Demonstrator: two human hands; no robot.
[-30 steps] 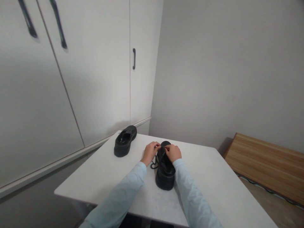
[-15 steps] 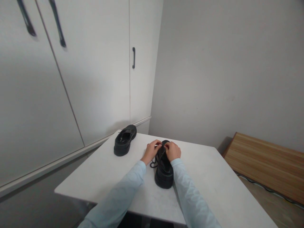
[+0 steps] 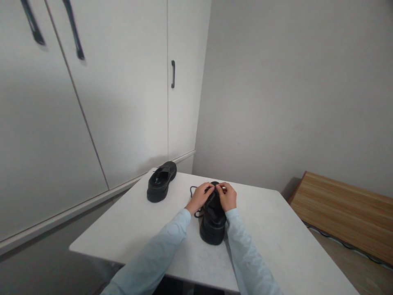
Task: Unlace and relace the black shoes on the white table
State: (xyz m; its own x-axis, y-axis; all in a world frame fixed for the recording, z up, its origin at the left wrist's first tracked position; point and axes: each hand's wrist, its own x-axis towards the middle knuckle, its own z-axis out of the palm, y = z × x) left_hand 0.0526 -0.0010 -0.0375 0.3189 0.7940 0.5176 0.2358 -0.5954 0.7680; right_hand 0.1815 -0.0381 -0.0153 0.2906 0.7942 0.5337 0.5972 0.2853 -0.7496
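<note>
A black shoe (image 3: pixel 213 229) stands on the white table (image 3: pixel 260 229), its heel toward me and its toe away. Over its front part, my left hand (image 3: pixel 200 197) and my right hand (image 3: pixel 227 196) meet with pinched fingertips. What each pinch holds is too small to make out. A loose black lace (image 3: pixel 198 214) hangs out at the shoe's left side, partly behind my left hand. Farther back on the left, a second black shoe (image 3: pixel 161 181) rests near the table's corner, with no hand on it.
White cabinets (image 3: pixel 129 102) with dark handles rise along the left. A grey wall (image 3: pixel 276 90) stands behind the table. At the right is a wood-grain board (image 3: pixel 344 213), with a dark cable along its lower edge.
Both hands have shifted slightly to the right over the shoe's front. More of the black lace now shows beyond my left hand. The second shoe has not moved.
</note>
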